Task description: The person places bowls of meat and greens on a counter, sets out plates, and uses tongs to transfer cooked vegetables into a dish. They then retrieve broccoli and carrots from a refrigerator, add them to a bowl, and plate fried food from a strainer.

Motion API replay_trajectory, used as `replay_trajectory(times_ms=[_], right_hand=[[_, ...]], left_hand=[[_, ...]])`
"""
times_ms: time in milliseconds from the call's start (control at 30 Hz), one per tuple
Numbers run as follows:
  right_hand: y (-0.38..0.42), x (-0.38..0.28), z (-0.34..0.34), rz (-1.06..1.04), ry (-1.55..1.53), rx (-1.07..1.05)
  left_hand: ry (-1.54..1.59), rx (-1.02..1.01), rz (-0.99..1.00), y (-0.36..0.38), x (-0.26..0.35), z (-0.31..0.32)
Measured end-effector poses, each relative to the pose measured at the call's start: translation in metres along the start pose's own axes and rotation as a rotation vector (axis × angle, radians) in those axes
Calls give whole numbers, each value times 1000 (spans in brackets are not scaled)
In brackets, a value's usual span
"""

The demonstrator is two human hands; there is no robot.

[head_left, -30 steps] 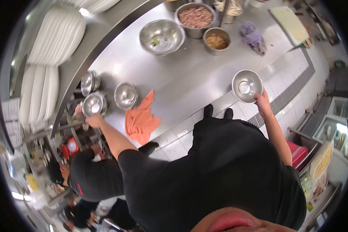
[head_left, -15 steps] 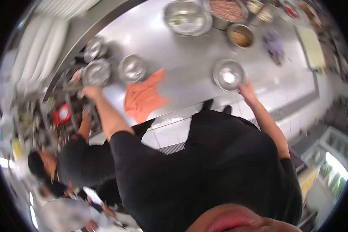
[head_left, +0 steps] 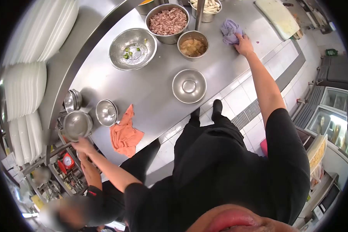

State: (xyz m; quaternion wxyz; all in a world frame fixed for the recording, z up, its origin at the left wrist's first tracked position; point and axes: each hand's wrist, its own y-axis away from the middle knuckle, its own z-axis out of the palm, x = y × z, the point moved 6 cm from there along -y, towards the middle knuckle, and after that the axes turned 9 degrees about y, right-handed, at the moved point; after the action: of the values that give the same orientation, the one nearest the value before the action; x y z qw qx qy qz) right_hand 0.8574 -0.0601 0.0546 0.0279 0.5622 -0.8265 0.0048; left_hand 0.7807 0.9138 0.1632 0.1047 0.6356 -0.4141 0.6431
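Observation:
My right hand is at the near edge of a crumpled purple cloth, its fingers closed on the fabric. A metal mixing bowl stands upright by the table's front edge, apart from both hands. On the left, my left hand reaches to the lower rim of another metal bowl. Its fingers are blurred, so I cannot tell their grip. A co-worker's hand is just below it. An orange cloth lies crumpled beside a small stack of metal bowls.
On the steel table stand a colander with green pieces, a pot of chopped meat, and a smaller pot of brownish food. A white cutting board lies far right. Stacked white plates fill the left shelf.
My right hand has left the mixing bowl and taken hold of the purple cloth. My left hand stays near the bowls at the left. The view has shifted.

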Motion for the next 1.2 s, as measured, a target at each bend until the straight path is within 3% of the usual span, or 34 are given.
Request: replay_trajectory(times_ms=[67, 100, 133, 167, 200, 233, 267, 300, 333, 367, 400, 467, 500, 567, 600, 667, 700, 833, 867, 900, 933, 967, 1000, 1033, 1067, 1100, 1167, 1200], right_hand=[[-4, 9, 4, 8, -95, 26], [0, 13, 0, 11, -168, 54], [10, 14, -7, 17, -170, 48], [30, 17, -22, 150, -501, 131], [50, 17, -39, 280, -827, 214], [69, 7, -67, 238, -881, 335], [90, -5, -91, 235, -870, 321], [111, -20, -120, 154, -888, 330], [129, -37, -143, 65, -906, 341], [143, -59, -152, -70, -935, 375], [155, -82, -159, -208, -965, 406], [171, -139, -169, -462, -461, 297], [166, -141, -169, -464, -454, 310], [151, -142, -151, -655, -220, 115], [149, -139, -143, -733, -147, 40], [154, -137, -144, -894, 156, -68], [152, -130, -136, -875, 389, -41], [99, -73, -156, -943, 391, 11], [72, -57, -153, -841, 436, -12], [42, -41, -150, -735, 474, -31], [11, -24, -147, -631, 508, -49], [-17, -8, -140, -618, 480, -173], [-52, 0, -140, -645, 324, -205], [-94, 6, -139, -675, 172, -244], [-146, 6, -141, -677, 160, -79], [-198, 0, -140, -674, 137, 81], [-277, -23, -162, -627, -250, 204], [-325, -38, -147, -592, 81, 75]], left_hand=[[82, -83, -417, 80, 38, 60], [134, -216, -489, 115, 19, 84], [214, -180, -739, 167, 56, 129], [292, -135, -992, 218, 95, 176], [111, -367, -708, 247, 54, 193], [170, -590, -619, 277, 69, 235], [183, -668, -734, 310, 110, 277], [318, -800, -578, 330, 160, 322], [-24, -1033, -570, 350, 179, 356], [35, -1062, -389, 376, 177, 394], [64, -1110, -245, 393, 215, 412], [299, -1039, -7, 426, 254, 443], [310, -1035, 3, 417, 266, 442], [300, -1038, -513, 404, 278, 445], [250, -1024, -308, 411, 247, 461], [226, -965, -221, 416, 241, 458], [88, -983, -251, 416, 232, 461], [-208, -934, -316, 376, 228, 432], [-319, -903, -353, 369, 221, 413], [-164, -812, -262, 378, 169, 398], [-142, -788, -414, 387, 117, 374], [-217, -733, -299, 375, 155, 350], [-202, -538, -359, 383, 140, 329], [-86, -464, -565, 400, 106, 310], [33, -377, -767, 419, 85, 295], [10, -349, -778, 430, 92, 289], [429, -261, -1246, 476, 103, 293], [417, -222, -1250, 492, 114, 299]])
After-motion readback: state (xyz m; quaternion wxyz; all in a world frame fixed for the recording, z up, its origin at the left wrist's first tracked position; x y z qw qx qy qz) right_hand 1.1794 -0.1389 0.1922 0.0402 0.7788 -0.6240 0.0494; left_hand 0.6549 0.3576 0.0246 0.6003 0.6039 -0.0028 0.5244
